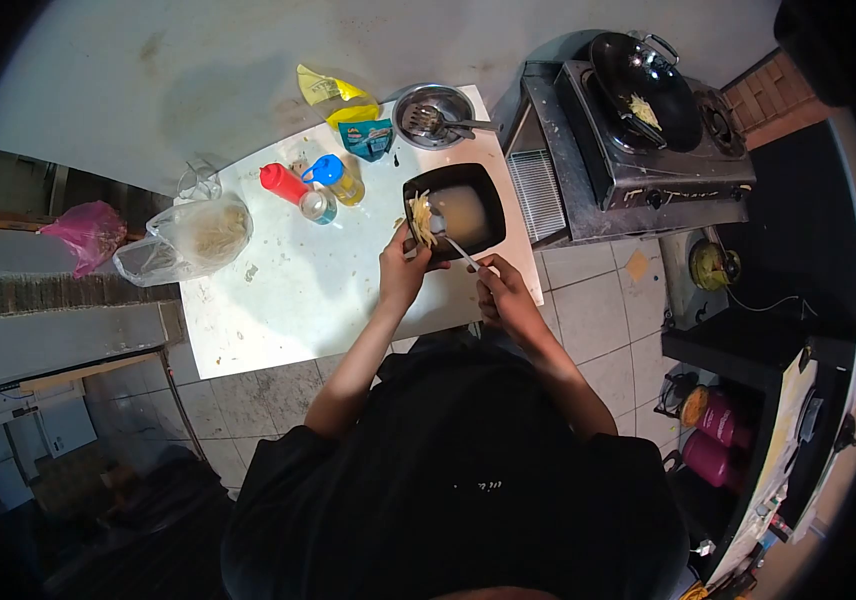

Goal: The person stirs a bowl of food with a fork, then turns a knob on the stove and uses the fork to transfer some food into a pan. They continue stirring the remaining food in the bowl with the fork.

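A black square bowl [488, 190] with cloudy, pale liquid in it stands near the right end of the white table. My left hand [403, 272] grips the bowl's near left corner. Thin pale strips [421, 212], which look like cut potato, bunch at the bowl's left side just beyond my left fingers. In my right hand [508, 297], fingers closed round the handle, is a metal spoon [462, 252]. Its head lies inside the bowl, beside the strips, partly in the liquid.
On the white table [288, 310] stand a red squeeze bottle [283, 183], a blue-capped bottle [338, 182], a small jar [318, 207], a teal packet [366, 139], a steel bowl [435, 115] with utensils and a plastic bag [198, 238]. A wok [678, 95] holding pale strips sits on the stove [588, 130].
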A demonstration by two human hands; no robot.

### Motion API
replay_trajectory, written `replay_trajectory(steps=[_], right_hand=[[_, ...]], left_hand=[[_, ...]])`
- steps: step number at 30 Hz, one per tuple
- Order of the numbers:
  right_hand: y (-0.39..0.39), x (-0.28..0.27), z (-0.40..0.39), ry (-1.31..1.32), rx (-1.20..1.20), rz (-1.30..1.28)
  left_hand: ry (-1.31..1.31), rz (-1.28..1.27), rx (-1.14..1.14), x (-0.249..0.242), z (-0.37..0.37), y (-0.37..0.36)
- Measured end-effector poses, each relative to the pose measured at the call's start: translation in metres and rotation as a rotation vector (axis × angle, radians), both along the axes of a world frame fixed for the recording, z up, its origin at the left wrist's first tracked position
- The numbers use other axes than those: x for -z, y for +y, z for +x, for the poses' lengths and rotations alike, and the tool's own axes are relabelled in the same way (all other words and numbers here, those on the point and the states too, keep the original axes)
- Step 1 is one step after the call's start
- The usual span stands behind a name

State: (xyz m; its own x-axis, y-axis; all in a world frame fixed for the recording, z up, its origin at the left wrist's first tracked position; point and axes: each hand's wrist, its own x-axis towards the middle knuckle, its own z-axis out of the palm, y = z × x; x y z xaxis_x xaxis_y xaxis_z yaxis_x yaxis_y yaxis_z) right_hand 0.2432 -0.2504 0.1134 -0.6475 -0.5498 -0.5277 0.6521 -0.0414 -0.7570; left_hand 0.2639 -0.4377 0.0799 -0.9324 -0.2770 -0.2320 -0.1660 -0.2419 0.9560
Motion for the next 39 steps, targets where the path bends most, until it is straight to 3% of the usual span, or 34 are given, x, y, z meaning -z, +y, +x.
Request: replay_trajectory(steps=[15,21,23,24,27,39], right_hand=[[0.02,-0.013,-0.011,0.044,0.002,0.008],[0.024,-0.01,-0.005,0.378,-0.101,0.22],[0.02,-0.002,0.001,0.709,-0.126,0.373],[0.016,-0.022,0.003,0.739,-0.17,0.452],[0.007,-0.042,0.011,0.716,-0.248,0.565],[0.006,-0.035,0.019,0.679,-0.209,0.55]], left_hand=[[0.023,0.062,0.025,0.0,0.001,-0.003],[0.05,0.051,0.028,-0.001,0.002,-0.001],[0.057,0.046,0.027,-0.003,0.002,0.0],[0.051,0.037,0.035,-0.005,0.002,-0.001],[0.054,0.005,0.036,-0.005,0.002,-0.001],[0.06,0.024,0.018,-0.005,0.007,-0.002]])
